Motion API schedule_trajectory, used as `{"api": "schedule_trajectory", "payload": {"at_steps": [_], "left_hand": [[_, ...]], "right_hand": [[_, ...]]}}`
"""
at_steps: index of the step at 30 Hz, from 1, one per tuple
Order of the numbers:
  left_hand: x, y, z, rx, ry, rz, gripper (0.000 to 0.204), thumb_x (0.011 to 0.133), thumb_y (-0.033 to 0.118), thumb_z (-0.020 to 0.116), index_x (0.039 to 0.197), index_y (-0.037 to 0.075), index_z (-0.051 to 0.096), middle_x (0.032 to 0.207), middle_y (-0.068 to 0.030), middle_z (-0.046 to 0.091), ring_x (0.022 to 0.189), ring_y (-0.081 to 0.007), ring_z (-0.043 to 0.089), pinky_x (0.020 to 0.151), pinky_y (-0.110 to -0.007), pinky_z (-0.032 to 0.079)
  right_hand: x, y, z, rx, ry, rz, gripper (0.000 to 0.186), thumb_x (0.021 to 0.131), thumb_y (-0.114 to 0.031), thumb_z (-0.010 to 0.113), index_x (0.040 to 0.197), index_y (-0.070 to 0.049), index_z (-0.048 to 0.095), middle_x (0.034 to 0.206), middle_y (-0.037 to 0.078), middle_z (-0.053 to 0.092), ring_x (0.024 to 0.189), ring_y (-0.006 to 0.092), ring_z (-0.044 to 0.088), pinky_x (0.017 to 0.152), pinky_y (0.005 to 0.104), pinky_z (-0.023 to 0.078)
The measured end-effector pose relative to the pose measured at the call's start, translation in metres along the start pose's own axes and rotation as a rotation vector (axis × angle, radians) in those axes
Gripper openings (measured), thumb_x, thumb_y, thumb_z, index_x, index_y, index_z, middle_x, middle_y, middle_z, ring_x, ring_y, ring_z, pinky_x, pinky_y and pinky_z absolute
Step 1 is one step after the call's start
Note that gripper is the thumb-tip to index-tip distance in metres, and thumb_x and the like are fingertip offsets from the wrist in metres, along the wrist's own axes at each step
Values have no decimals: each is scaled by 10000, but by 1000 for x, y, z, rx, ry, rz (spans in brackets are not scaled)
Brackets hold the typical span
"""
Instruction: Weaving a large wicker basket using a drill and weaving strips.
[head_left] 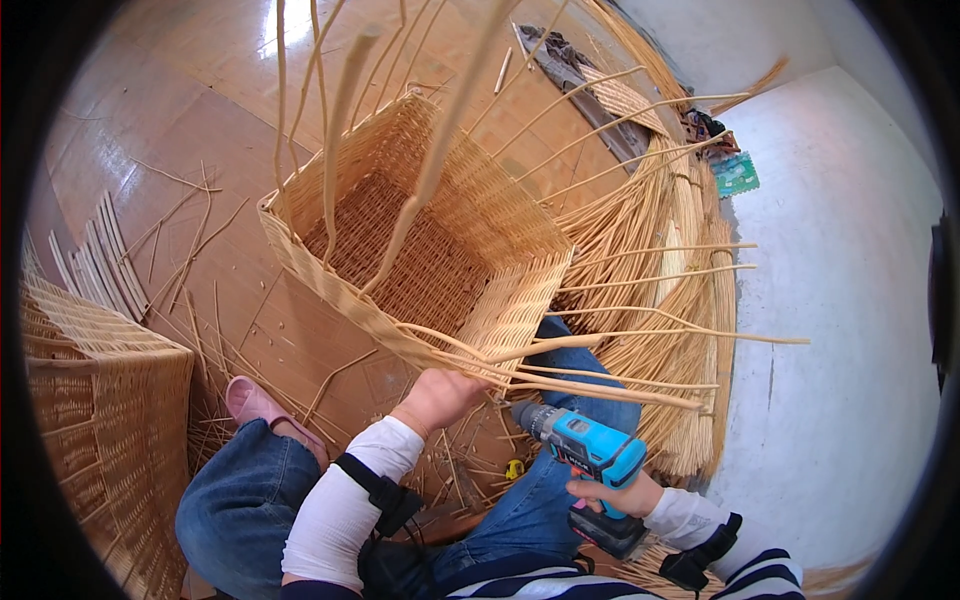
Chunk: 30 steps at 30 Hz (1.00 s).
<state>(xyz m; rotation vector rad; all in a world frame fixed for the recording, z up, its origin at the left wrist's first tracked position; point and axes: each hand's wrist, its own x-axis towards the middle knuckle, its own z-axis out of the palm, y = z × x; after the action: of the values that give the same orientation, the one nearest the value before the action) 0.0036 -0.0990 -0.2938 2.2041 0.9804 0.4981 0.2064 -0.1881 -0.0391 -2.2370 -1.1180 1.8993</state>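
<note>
A large rectangular wicker basket (515,240) stands tilted before me, its open top facing me and long loose rods rising from its rim. My left hand (445,400) is closed on the rim at the near corner, where several bent rods (600,385) run off to the right. In my right hand (620,495) is a blue cordless drill (590,445), gripped by its handle. The drill's chuck points left toward that corner, close to my left hand. Whether the bit touches the basket is too small to tell.
A second wicker basket (120,430) stands at the left. Bundles of long willow rods (690,300) lie along the white wall (830,300). Pale strips (105,260), loose rods and scraps litter the brown floor (225,260). A yellow tape measure (514,469) lies between my legs.
</note>
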Motion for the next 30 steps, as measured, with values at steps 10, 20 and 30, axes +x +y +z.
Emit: {"api": "schedule_trajectory", "payload": {"at_steps": [10, 20, 30], "left_hand": [[-1, 3, -4, -24, -15, -66, 226, 838, 242, 637, 1040, 166, 706, 879, -68, 703, 803, -277, 694, 684, -408, 570], [-1, -3, 4, -95, 11, -10, 260, 957, 295, 489, 1125, 219, 672, 883, -103, 711, 804, -292, 699, 681, -426, 555], [4, -5, 15, -209, 12, -55, 214, 912, 220, 519, 1059, 191, 672, 868, -113, 708, 808, -305, 696, 682, -430, 558]], "right_hand": [[5, -5, 0, 49, -17, 39, 267, 866, -215, 749, 987, -51, 579, 728, 2, 579, 522, 91, 510, 507, 261, 441], [9, -14, 0, 8, -22, 41, 192, 860, -80, 727, 948, -33, 563, 680, 26, 590, 513, 98, 540, 472, 242, 418], [14, -22, 4, -85, -42, -3, 186, 877, -77, 709, 962, -27, 551, 746, 31, 604, 555, 89, 544, 487, 236, 423]]}}
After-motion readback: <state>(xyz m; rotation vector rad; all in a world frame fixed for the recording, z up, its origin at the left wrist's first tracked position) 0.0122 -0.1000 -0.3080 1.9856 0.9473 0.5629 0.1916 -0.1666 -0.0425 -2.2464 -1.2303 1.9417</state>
